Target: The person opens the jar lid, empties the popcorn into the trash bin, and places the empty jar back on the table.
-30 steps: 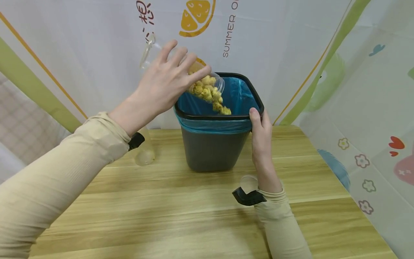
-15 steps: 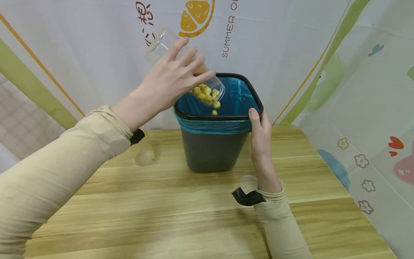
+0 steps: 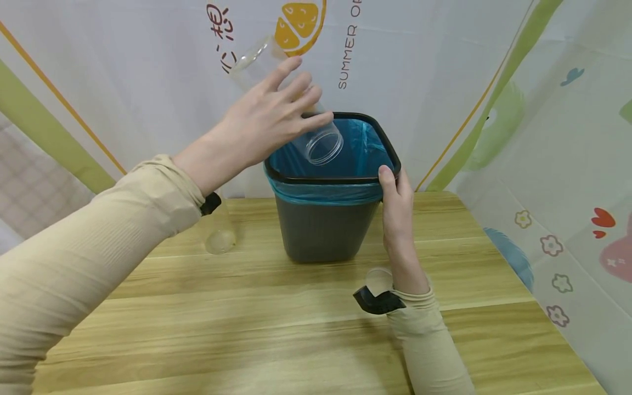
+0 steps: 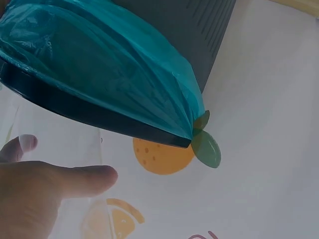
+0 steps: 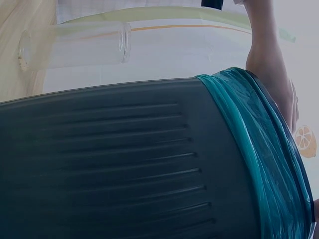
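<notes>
In the head view my left hand [image 3: 276,112] grips a clear plastic jar [image 3: 318,137], tilted with its mouth pointing down to the right over the trash bin. No yellow pieces show inside the jar. The dark grey trash bin [image 3: 323,233] stands upright on the table, lined with a blue bag [image 3: 326,195] folded over beneath its black rim. At the bin's front right corner, my right hand [image 3: 399,211] holds the rim, thumb on top. What lies deep in the bin is hidden. The left wrist view shows the left thumb [image 4: 87,180] below the rim.
A second clear jar [image 5: 79,47] stands on the wooden table [image 3: 237,318] left of the bin, partly behind my left wrist in the head view. A clear round lid [image 3: 379,280] lies beside my right wrist. A printed curtain [image 3: 419,71] hangs close behind the bin.
Yellow popcorn-like pieces have fallen from the jar into the bin. My left hand has moved slightly right, tipping the jar more steeply. My right hand has stayed on the rim.
</notes>
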### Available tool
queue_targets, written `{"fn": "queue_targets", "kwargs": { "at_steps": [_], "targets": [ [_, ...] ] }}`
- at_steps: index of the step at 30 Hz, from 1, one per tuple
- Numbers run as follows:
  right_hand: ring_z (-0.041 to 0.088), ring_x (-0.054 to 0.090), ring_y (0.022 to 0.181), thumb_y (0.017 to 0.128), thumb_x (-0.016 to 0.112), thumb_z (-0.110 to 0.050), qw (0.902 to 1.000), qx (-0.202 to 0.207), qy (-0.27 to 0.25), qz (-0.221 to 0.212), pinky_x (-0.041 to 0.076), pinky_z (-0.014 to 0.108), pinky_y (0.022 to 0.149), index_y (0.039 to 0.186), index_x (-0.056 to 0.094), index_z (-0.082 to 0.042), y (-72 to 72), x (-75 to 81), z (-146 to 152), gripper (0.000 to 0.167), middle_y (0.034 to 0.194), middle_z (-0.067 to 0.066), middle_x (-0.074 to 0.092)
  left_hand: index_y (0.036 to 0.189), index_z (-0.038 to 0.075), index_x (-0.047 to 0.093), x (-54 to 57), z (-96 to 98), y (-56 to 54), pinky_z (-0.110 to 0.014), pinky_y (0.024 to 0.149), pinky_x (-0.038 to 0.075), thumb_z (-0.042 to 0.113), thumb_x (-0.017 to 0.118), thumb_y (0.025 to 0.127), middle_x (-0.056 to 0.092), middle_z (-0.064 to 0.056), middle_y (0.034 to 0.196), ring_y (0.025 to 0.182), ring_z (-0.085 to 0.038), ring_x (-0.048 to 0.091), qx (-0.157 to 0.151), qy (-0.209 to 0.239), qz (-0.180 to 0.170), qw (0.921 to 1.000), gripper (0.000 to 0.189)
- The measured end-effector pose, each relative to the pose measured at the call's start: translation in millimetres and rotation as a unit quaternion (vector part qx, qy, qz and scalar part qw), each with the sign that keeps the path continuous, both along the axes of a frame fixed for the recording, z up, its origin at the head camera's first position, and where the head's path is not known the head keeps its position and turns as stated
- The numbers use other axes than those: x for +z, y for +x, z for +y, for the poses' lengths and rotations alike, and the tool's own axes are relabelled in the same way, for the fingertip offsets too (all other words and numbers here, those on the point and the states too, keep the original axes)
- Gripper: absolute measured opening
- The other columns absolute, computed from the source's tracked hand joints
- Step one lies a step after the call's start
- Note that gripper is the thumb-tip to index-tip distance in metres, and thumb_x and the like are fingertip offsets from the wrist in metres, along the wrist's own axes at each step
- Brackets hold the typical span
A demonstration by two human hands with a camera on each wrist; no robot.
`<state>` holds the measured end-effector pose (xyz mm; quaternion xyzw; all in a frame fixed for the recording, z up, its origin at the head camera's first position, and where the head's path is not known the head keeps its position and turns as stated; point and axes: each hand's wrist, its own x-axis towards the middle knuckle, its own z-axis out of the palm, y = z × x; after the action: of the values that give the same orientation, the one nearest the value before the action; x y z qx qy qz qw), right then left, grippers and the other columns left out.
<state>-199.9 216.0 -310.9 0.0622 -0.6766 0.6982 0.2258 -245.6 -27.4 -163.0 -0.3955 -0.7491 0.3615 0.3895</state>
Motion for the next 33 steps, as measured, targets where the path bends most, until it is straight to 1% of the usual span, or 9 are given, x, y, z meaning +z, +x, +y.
{"fn": "queue_targets", "kwargs": {
  "at_steps": [6,11,16,18,21,24,27,30,33],
  "targets": [
    [0.016,0.048,0.134,0.105,0.050,-0.041,1.0000,0.003,0.000,0.003,0.035,0.044,0.123,0.152,0.048,-0.014,0.6,-0.2,-1,0.054,0.150,0.004,0.053,0.147,0.021,0.046,-3.4,-7.2,1.9,-0.050,0.121,0.030,0.008,0.083,0.079,0.056,-0.016,0.138,0.130,-0.036,0.046,-0.013,0.036,0.002,0.9993,0.078],
    [0.016,0.047,0.137,0.106,0.051,-0.041,1.0000,0.003,-0.002,0.004,0.034,0.044,0.124,0.153,0.047,-0.014,0.8,-0.9,-1,0.054,0.153,0.003,0.052,0.146,0.021,0.050,-7.4,-14.3,3.5,-0.051,0.118,0.034,0.002,0.080,0.077,0.057,-0.017,0.134,0.126,-0.037,0.050,-0.030,0.094,-0.016,0.9950,0.078],
    [0.016,0.046,0.139,0.106,0.050,-0.040,1.0000,0.003,-0.004,0.007,0.034,0.044,0.125,0.153,0.046,-0.015,0.9,-1.3,-1,0.053,0.154,0.002,0.051,0.142,0.020,0.052,-9.9,-20.1,5.4,-0.052,0.110,0.039,-0.003,0.066,0.087,0.057,-0.018,0.125,0.118,-0.037,0.051,-0.041,0.151,-0.032,0.9871,0.062],
    [0.016,0.046,0.140,0.106,0.050,-0.040,0.9999,0.005,-0.005,0.008,0.033,0.044,0.125,0.154,0.046,-0.015,0.8,-1.3,-1,0.054,0.155,0.002,0.051,0.141,0.019,0.052,-10.9,-22.2,6.5,-0.053,0.106,0.041,-0.004,0.058,0.092,0.056,-0.019,0.121,0.113,-0.038,0.052,-0.047,0.175,-0.036,0.9829,0.055],
    [0.015,0.045,0.142,0.106,0.050,-0.040,0.9999,0.008,-0.006,0.013,0.032,0.044,0.126,0.155,0.045,-0.015,0.4,-1.6,-1,0.055,0.156,0.002,0.050,0.141,0.018,0.052,-12.7,-26.0,9.3,-0.053,0.100,0.043,-0.006,0.051,0.093,0.058,-0.019,0.120,0.110,-0.039,0.053,-0.048,0.208,-0.042,0.9760,0.053],
    [0.015,0.045,0.142,0.106,0.051,-0.039,0.9997,0.009,-0.008,0.020,0.032,0.044,0.125,0.155,0.045,-0.014,-0.4,-2.1,-1,0.055,0.156,0.002,0.050,0.142,0.020,0.050,-13.7,-29.0,12.8,-0.054,0.099,0.042,-0.004,0.057,0.091,0.060,-0.018,0.123,0.112,-0.040,0.054,-0.039,0.239,-0.054,0.9687,0.057],
    [0.015,0.045,0.143,0.106,0.051,-0.039,0.9997,0.006,-0.006,0.021,0.032,0.043,0.126,0.155,0.045,-0.014,-0.7,-1.9,-1,0.055,0.156,0.002,0.050,0.142,0.021,0.048,-15.5,-32.1,16.0,-0.055,0.098,0.042,0.003,0.067,0.087,0.061,-0.018,0.126,0.113,-0.040,0.055,-0.032,0.270,-0.056,0.9607,0.062],
    [0.015,0.045,0.143,0.106,0.051,-0.039,0.9998,0.003,-0.002,0.018,0.032,0.043,0.126,0.155,0.045,-0.014,-0.7,-1.7,-1,0.055,0.157,0.002,0.050,0.143,0.022,0.049,-19.1,-35.7,18.5,-0.056,0.095,0.044,0.008,0.071,0.085,0.062,-0.019,0.124,0.112,-0.041,0.056,-0.036,0.307,-0.051,0.9498,0.063],
    [0.015,0.044,0.144,0.106,0.050,-0.040,0.9999,0.003,0.000,0.016,0.032,0.042,0.126,0.155,0.044,-0.014,-0.4,-1.5,-1,0.055,0.157,0.002,0.049,0.144,0.022,0.049,-23.2,-39.7,21.4,-0.057,0.094,0.045,0.011,0.073,0.085,0.063,-0.019,0.123,0.112,-0.041,0.057,-0.036,0.342,-0.057,0.9372,0.065]
  ]
}}
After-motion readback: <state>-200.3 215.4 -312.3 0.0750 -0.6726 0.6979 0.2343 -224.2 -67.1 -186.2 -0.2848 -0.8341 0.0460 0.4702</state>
